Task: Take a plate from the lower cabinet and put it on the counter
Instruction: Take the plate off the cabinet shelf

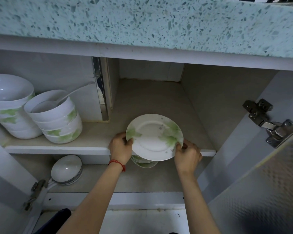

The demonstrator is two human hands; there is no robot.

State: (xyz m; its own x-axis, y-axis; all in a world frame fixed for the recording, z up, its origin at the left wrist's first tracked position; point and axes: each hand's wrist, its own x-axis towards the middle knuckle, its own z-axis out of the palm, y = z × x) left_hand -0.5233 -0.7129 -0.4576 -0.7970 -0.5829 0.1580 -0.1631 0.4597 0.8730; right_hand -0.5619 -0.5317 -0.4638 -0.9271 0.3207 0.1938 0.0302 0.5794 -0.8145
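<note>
A white plate (152, 137) with green leaf prints is held tilted in front of the open lower cabinet (149, 98). My left hand (120, 147) grips its left rim and my right hand (187, 154) grips its right rim. Just below it, a stack of matching plates (143, 162) rests on the bottom shelf, mostly hidden by the held plate. The speckled teal counter (142, 21) runs across the top of the view, above the cabinet.
Two stacks of white bowls (56, 119) with a spoon stand on the upper shelf at left. Upturned bowls (66, 169) lie on the bottom shelf at left. The open cabinet door (260, 166) with a metal hinge (271, 122) stands at right.
</note>
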